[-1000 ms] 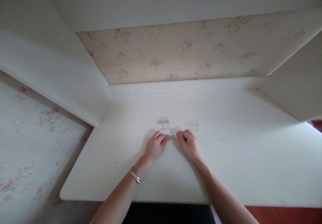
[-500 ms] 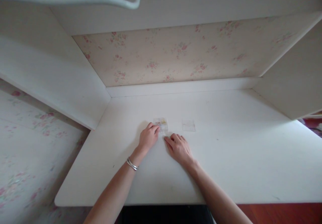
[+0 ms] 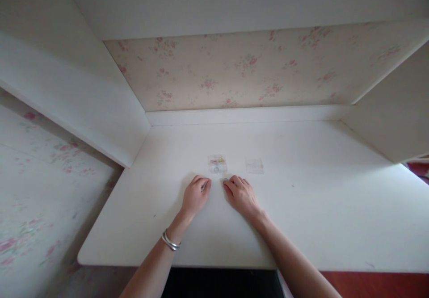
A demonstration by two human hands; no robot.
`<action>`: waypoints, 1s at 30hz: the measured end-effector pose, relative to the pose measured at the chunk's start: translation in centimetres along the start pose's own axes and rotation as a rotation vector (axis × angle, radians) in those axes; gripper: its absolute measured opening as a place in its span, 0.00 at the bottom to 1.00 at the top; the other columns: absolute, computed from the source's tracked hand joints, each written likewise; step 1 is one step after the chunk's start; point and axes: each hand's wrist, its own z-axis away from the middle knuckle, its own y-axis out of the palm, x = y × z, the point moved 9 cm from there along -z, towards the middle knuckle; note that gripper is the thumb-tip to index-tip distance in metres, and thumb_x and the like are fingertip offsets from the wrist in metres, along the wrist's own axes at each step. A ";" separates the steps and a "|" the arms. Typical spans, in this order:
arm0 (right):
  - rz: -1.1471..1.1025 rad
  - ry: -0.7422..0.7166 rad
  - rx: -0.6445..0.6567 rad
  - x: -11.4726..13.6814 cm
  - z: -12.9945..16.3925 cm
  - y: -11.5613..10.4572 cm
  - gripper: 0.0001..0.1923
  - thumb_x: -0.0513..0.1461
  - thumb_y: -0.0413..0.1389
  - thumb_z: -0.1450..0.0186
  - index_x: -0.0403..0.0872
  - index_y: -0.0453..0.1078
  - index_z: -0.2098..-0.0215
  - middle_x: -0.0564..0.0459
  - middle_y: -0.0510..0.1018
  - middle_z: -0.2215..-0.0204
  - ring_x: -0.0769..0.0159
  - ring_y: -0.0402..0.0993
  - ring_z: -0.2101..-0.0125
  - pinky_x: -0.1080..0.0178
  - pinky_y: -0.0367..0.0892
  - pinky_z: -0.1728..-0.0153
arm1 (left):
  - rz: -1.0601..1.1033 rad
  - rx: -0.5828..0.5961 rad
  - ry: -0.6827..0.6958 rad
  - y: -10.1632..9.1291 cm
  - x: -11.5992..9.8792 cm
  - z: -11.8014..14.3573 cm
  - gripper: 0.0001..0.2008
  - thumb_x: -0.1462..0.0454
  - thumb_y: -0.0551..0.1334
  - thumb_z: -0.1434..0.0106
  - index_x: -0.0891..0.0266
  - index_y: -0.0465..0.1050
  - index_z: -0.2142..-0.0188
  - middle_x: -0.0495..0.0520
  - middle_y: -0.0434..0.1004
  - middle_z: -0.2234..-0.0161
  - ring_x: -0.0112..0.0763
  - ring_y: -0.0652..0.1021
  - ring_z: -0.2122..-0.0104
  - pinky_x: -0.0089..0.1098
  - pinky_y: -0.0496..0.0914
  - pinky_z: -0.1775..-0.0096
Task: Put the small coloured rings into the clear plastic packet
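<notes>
Both hands are resting on the desk (image 3: 301,226): the left hand (image 3: 194,196) is curling loosely, and the right hand (image 3: 241,195) is pinching something tiny that is risking slipping away beside the small clear packet (image 3: 217,164).

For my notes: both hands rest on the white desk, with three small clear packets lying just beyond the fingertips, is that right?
Not quite: the head view shows two packets, not three, one clear packet with contents and an emptier clear packet. The left hand and right hand do rest on the white desk.
</notes>
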 end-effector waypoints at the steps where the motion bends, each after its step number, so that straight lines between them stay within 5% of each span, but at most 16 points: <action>1: -0.001 0.002 -0.001 0.1 -0.1 0.0 0.13 0.38 0.46 0.32 0.48 0.72 0.62 0.50 0.71 0.68 0.67 0.64 0.68 0.64 0.56 0.64 | 0.009 0.005 -0.007 0.1 0.1 0.3 0.14 0.60 0.51 0.34 0.59 0.74 0.65 0.52 0.73 0.67 0.28 0.74 0.67 0.28 0.67 0.64; 12: -0.220 0.107 -0.137 -1.8 0.1 -0.8 0.15 0.42 0.44 0.31 0.48 0.73 0.61 0.50 0.71 0.68 0.66 0.67 0.67 0.64 0.61 0.63 | 0.097 0.038 -0.039 0.5 1.2 0.8 0.13 0.59 0.51 0.34 0.59 0.74 0.65 0.51 0.73 0.67 0.27 0.74 0.67 0.27 0.68 0.63; 20: -0.199 0.055 -0.161 -0.5 -3.3 -2.3 0.15 0.43 0.45 0.32 0.48 0.73 0.61 0.50 0.71 0.68 0.68 0.68 0.68 0.65 0.62 0.64 | 0.109 0.060 -0.019 0.7 1.5 1.2 0.14 0.59 0.51 0.34 0.59 0.74 0.63 0.51 0.72 0.68 0.26 0.72 0.68 0.26 0.67 0.65; 30: -0.057 -0.040 -0.114 0.5 -6.2 -0.1 0.12 0.40 0.49 0.34 0.49 0.74 0.67 0.52 0.73 0.70 0.68 0.69 0.68 0.66 0.60 0.64 | 0.120 0.045 0.009 0.3 1.6 1.3 0.11 0.62 0.53 0.35 0.60 0.74 0.64 0.51 0.72 0.67 0.26 0.72 0.68 0.25 0.67 0.65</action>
